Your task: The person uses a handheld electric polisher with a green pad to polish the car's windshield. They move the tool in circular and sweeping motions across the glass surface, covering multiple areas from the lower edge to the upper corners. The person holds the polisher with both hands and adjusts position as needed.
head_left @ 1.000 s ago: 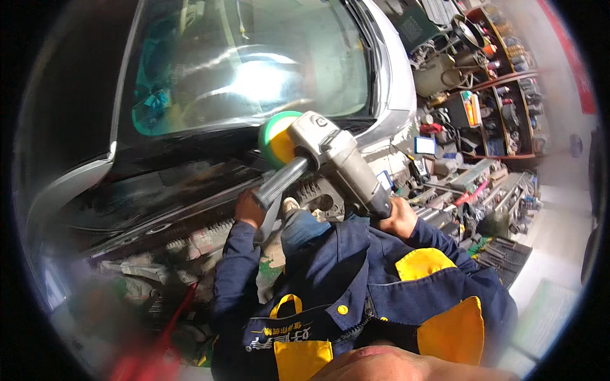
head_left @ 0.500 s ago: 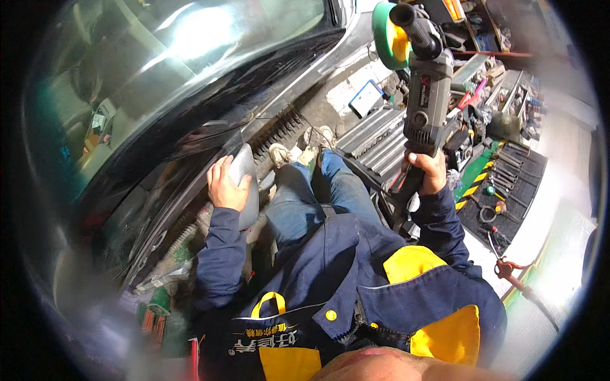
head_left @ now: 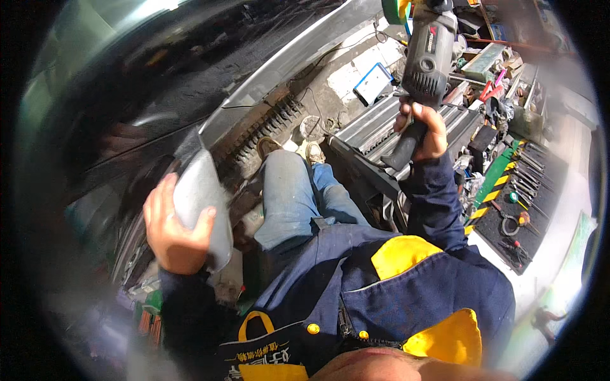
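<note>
My left hand (head_left: 176, 230) lies against a grey side mirror housing (head_left: 203, 197) on the car, its fingers straight and its thumb spread apart over the near part. The far end of the housing stands uncovered. In my right hand (head_left: 427, 130) is the rear handle of a grey and black power polisher (head_left: 429, 66), held upright with its head pointing away from me. Its green and yellow pad (head_left: 395, 9) is partly cut off at the top of the view.
The dark car body (head_left: 159, 76) fills the left side. A ribbed grey metal unit (head_left: 381, 130) stands ahead of my feet, near a blue-edged white panel (head_left: 373, 82). On the right lie several hand tools on a black mat (head_left: 508, 209), with crowded parts behind.
My left hand and the mirror housing appear lower and farther left. The polisher sits higher in view, its pad now mostly cut off. My view and legs have shifted.
</note>
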A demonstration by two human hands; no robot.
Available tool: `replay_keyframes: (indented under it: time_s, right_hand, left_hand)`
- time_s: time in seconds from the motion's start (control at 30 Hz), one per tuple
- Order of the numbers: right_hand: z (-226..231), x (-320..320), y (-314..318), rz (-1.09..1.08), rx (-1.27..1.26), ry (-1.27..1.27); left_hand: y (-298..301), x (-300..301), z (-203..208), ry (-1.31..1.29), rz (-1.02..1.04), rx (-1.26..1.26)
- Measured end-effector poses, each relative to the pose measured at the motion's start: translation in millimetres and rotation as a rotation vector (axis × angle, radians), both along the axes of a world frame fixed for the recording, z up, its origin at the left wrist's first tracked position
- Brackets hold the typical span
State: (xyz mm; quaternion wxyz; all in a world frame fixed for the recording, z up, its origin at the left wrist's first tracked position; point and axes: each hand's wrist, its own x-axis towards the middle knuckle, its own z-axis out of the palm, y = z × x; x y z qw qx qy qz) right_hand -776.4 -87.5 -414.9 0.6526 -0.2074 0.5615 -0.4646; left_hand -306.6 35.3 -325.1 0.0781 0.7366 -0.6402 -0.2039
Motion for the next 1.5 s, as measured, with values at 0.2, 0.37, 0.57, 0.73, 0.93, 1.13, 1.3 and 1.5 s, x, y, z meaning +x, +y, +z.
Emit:
replay_keyframes:
  time_s: [0.2,0.37,0.57,0.73,0.93,1.13,1.3,1.5]
  right_hand:
    - [-123,-6,-41,0.07,-0.295,-0.235]
    - [-168,-49,-31,0.165,-0.324,-0.095]
    - [-180,-75,-41,-0.034,-0.246,-0.162]
    - [-203,-117,-15,-0.075,-0.361,-0.496]
    - [-225,-145,-22,0.031,-0.533,-0.98]
    - [-215,-192,-27,0.127,-0.578,-1.071]
    - [-201,-214,-60,0.285,-0.773,-1.063]
    - [-193,-237,-55,0.373,-0.813,-1.065]
  left_hand:
    - [36,9,0,-0.076,0.028,0.029]
    - [47,27,-16,-0.124,0.035,-0.026]
    - [15,8,3,-0.109,-0.026,-0.034]
    - [25,8,6,-0.146,0.069,0.004]
    - [27,22,-13,-0.027,0.167,-0.11]
    - [5,-39,11,-0.342,0.262,-0.132]
    - [-28,-151,47,0.061,-0.013,-0.274]
    - [-162,-296,-10,0.675,-0.374,-0.195]
